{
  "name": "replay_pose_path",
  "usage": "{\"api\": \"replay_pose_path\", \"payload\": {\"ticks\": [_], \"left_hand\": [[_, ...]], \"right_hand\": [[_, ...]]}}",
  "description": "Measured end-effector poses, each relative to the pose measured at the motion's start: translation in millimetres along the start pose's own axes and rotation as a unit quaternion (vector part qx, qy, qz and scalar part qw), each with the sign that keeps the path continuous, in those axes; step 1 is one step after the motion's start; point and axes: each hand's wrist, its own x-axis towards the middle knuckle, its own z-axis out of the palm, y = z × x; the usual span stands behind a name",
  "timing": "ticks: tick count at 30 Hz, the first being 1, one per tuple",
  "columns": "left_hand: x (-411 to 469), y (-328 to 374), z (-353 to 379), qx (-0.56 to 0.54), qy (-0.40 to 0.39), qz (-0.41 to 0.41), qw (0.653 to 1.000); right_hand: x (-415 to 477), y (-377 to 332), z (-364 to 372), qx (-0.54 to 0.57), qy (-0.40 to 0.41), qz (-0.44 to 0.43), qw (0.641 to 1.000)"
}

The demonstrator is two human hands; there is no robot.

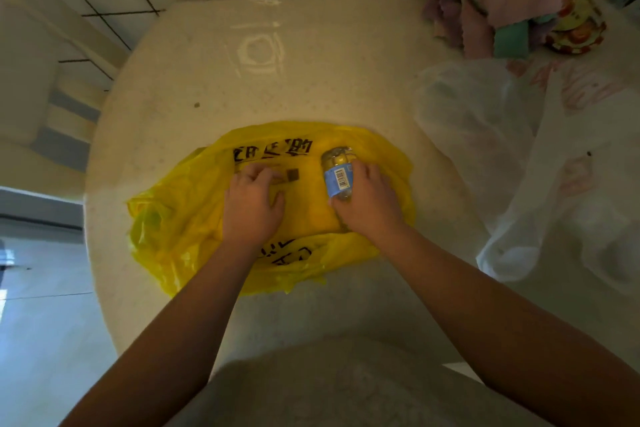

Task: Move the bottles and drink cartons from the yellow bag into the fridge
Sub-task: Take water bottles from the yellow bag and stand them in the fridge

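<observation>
Head view: a bottle being taken from the yellow bag on the table.

The right hand [367, 204] is wrapped round a clear, blue-labelled bottle [338, 177] lying atop the yellow bag [180, 225]. The left hand [251, 208] rests on the plastic, fingers curled by something dark; whether it grips, I cannot tell. The next move likely calls for lifting the bottle clear and carrying it to the fridge, which is out of sight.

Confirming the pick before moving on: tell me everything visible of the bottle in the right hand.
The bottle is clear plastic with a blue label showing a barcode. It lies on its side over the yellow bag, rounded end pointing away from the person. The right hand has its grip round the near half, hiding that end.
</observation>
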Motion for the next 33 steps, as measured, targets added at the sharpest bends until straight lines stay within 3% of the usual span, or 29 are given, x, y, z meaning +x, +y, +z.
{"api": "replay_pose_path", "payload": {"ticks": [5,13,17,21,27,30,33], "left_hand": [[-37.3,-30.0,-16.3,0.076,0.007,-0.089,0.993],[-59.5,-80.3,-35.7,0.136,0.008,-0.180,0.974],[-63.4,-106.2,-42.6,0.114,0.008,-0.203,0.973],[-63.8,-127.1,-53.1,0.062,0.065,-0.209,0.974],[-63.6,-163.5,-79.2,-0.038,0.133,-0.164,0.977],[-58.0,-190.1,-93.9,-0.102,0.183,-0.247,0.946],[-53.0,-217.9,-95.9,-0.131,0.148,-0.308,0.931]], "right_hand": [[8.6,-11.4,13.3,0.004,-0.037,0.037,0.999],[-4.7,-47.1,30.6,0.051,-0.010,0.005,0.999],[-10.5,-79.1,40.1,0.111,-0.017,-0.029,0.993],[-13.9,-112.2,53.4,0.144,-0.038,-0.053,0.987],[-15.6,-143.9,76.1,0.158,-0.059,-0.053,0.984],[-16.8,-152.2,83.5,0.155,-0.052,-0.051,0.985],[-15.3,-161.1,88.6,0.161,-0.051,-0.055,0.984]]}}
